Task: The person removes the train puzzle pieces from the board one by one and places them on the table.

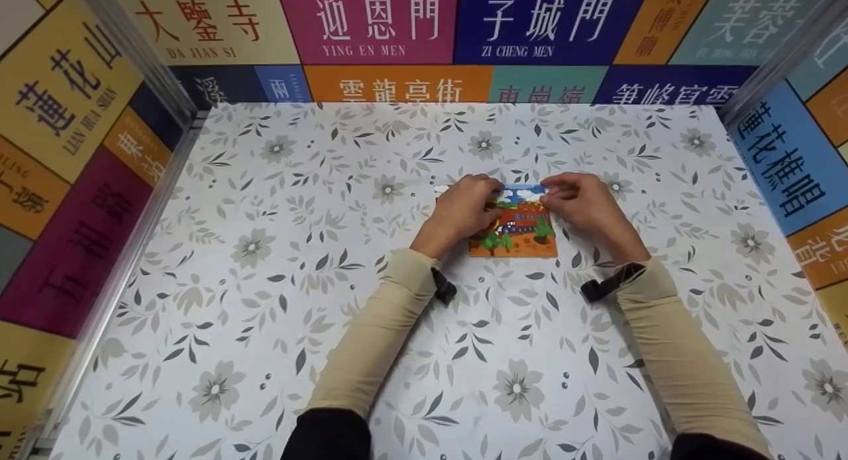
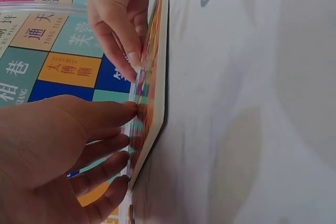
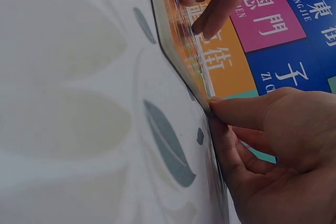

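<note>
A small picture board (image 1: 517, 242) lies on the patterned tabletop, printed with blue sky, clouds, a red-brown vehicle and green trees. Its pale edge (image 2: 163, 77) shows side-on in the left wrist view, with a shiny clear layer along its face. My left hand (image 1: 467, 208) covers the board's left side, thumb and fingertips resting on the printed face. At the upper right corner, my right hand (image 1: 586, 205) pinches the edge between thumb and index finger. That pinch shows closely in the right wrist view, where the right thumb (image 3: 236, 109) meets the corner.
The tabletop (image 1: 265, 354) has a white covering with grey flowers and leaves. Upright panels with coloured blocks and lettering stand at the back (image 1: 377, 22), left (image 1: 79, 201) and right (image 1: 788, 162). Dark wrist devices (image 1: 445, 287) sit at both sleeve cuffs.
</note>
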{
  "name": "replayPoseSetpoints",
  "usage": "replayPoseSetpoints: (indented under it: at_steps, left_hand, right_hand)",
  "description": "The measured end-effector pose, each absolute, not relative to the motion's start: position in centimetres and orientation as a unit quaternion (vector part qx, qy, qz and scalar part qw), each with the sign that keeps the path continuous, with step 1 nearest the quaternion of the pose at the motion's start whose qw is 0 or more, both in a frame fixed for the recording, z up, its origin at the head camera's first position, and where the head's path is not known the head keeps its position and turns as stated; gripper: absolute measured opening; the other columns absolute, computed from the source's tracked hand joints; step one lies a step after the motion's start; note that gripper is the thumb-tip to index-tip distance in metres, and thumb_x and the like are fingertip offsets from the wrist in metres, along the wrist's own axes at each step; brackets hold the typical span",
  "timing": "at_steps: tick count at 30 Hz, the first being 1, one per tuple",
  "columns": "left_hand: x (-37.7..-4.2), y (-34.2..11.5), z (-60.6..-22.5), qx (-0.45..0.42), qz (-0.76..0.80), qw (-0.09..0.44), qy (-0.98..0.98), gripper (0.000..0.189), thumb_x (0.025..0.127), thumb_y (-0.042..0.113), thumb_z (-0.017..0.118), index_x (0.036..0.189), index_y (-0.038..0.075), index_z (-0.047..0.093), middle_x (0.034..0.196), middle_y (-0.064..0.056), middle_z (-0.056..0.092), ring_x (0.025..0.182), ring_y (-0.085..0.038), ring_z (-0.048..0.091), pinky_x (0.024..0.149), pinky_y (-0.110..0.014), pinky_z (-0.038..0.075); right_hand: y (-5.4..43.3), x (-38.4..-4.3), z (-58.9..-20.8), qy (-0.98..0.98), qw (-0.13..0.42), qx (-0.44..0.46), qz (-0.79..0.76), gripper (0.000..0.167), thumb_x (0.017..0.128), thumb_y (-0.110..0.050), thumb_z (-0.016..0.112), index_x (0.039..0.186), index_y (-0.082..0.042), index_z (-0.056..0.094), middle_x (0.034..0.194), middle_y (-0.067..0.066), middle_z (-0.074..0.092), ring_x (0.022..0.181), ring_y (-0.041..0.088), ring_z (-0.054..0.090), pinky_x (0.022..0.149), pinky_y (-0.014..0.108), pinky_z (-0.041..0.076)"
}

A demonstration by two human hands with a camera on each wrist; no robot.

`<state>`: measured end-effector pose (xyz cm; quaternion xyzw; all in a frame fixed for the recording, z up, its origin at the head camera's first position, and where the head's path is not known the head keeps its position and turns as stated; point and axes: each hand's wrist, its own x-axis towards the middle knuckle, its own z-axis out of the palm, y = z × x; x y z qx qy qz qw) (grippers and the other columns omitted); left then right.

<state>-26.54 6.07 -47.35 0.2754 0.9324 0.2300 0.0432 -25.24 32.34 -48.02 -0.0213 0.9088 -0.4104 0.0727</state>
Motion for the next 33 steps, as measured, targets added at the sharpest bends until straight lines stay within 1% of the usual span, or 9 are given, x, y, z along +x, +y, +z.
replayPoseSetpoints:
  at_steps: [4, 7, 8, 13, 17, 20, 26, 30, 33]
  left_hand:
    - [-26.5, 6.4, -47.2, 0.277, 0.2, 0.027, 0.939, 0.032, 0.103, 0.036, 0.076, 0.126, 0.014, 0.075, 0.119, -0.003, 0.073, 0.11, -0.022, 0.068, 0.092, -0.042, 0.058]
    - [-26.5, 6.6, -47.0, 0.271, 0.194, 0.025, 0.942, 0.03, 0.102, 0.038, 0.077, 0.121, 0.015, 0.075, 0.116, -0.002, 0.07, 0.108, -0.022, 0.067, 0.09, -0.043, 0.058]
    - [-26.5, 6.7, -47.0, 0.268, 0.196, 0.028, 0.943, 0.031, 0.102, 0.038, 0.078, 0.122, 0.015, 0.075, 0.118, -0.002, 0.07, 0.108, -0.022, 0.066, 0.091, -0.043, 0.058]
    - [-26.7, 6.9, -47.0, 0.269, 0.201, 0.043, 0.941, 0.042, 0.103, 0.037, 0.075, 0.141, 0.018, 0.07, 0.135, -0.004, 0.065, 0.121, -0.022, 0.064, 0.103, -0.043, 0.057]
    - [-26.7, 7.1, -47.1, 0.275, 0.187, 0.032, 0.943, 0.043, 0.107, 0.027, 0.07, 0.149, 0.018, 0.064, 0.144, -0.007, 0.06, 0.126, -0.023, 0.063, 0.106, -0.044, 0.057]
    - [-26.7, 7.2, -47.2, 0.275, 0.181, 0.025, 0.944, 0.041, 0.108, 0.02, 0.065, 0.149, 0.016, 0.065, 0.145, -0.008, 0.058, 0.126, -0.022, 0.062, 0.107, -0.042, 0.057]
    - [-26.6, 7.0, -47.5, 0.269, 0.214, 0.017, 0.939, 0.035, 0.108, 0.02, 0.065, 0.143, 0.017, 0.068, 0.142, -0.006, 0.058, 0.123, -0.021, 0.062, 0.104, -0.04, 0.057]
    - [-26.6, 6.9, -47.5, 0.271, 0.232, 0.022, 0.934, 0.036, 0.107, 0.018, 0.065, 0.144, 0.015, 0.067, 0.142, -0.008, 0.06, 0.128, -0.023, 0.062, 0.109, -0.04, 0.055]
    - [-26.8, 6.7, -47.7, 0.276, 0.26, 0.03, 0.925, 0.038, 0.106, 0.015, 0.066, 0.145, 0.013, 0.067, 0.14, -0.009, 0.065, 0.129, -0.024, 0.063, 0.113, -0.039, 0.053]
  right_hand:
    - [32.3, -25.3, -48.1, 0.908, 0.071, -0.019, -0.412, 0.04, 0.104, -0.025, 0.075, 0.141, -0.011, 0.071, 0.126, 0.016, 0.074, 0.112, 0.023, 0.071, 0.086, 0.015, 0.053]
    - [32.3, -25.2, -48.0, 0.908, 0.07, -0.019, -0.414, 0.04, 0.104, -0.025, 0.075, 0.141, -0.011, 0.071, 0.127, 0.016, 0.074, 0.112, 0.023, 0.071, 0.086, 0.015, 0.052]
    - [32.3, -25.2, -48.0, 0.907, 0.071, -0.019, -0.414, 0.04, 0.104, -0.025, 0.075, 0.141, -0.011, 0.071, 0.127, 0.016, 0.074, 0.112, 0.023, 0.071, 0.086, 0.015, 0.052]
    - [32.4, -25.2, -48.0, 0.907, 0.071, -0.019, -0.414, 0.041, 0.104, -0.025, 0.075, 0.142, -0.011, 0.07, 0.126, 0.016, 0.074, 0.111, 0.023, 0.071, 0.087, 0.017, 0.053]
    - [32.4, -25.2, -48.1, 0.909, 0.072, -0.017, -0.41, 0.04, 0.104, -0.024, 0.075, 0.142, -0.011, 0.07, 0.126, 0.014, 0.073, 0.112, 0.023, 0.07, 0.089, 0.02, 0.053]
    - [32.4, -25.2, -48.1, 0.91, 0.071, -0.015, -0.408, 0.04, 0.103, -0.023, 0.075, 0.141, -0.012, 0.07, 0.126, 0.014, 0.074, 0.113, 0.023, 0.071, 0.091, 0.022, 0.054]
    - [32.5, -25.3, -48.2, 0.911, 0.07, -0.018, -0.406, 0.04, 0.103, -0.022, 0.076, 0.141, -0.012, 0.071, 0.125, 0.014, 0.074, 0.111, 0.022, 0.071, 0.09, 0.02, 0.054]
    - [32.4, -25.2, -48.1, 0.91, 0.071, -0.017, -0.408, 0.04, 0.103, -0.023, 0.076, 0.141, -0.011, 0.071, 0.125, 0.014, 0.074, 0.11, 0.021, 0.07, 0.088, 0.018, 0.053]
    - [32.4, -25.1, -48.0, 0.908, 0.072, -0.018, -0.413, 0.04, 0.103, -0.024, 0.076, 0.141, -0.011, 0.071, 0.125, 0.015, 0.074, 0.111, 0.022, 0.071, 0.088, 0.018, 0.053]
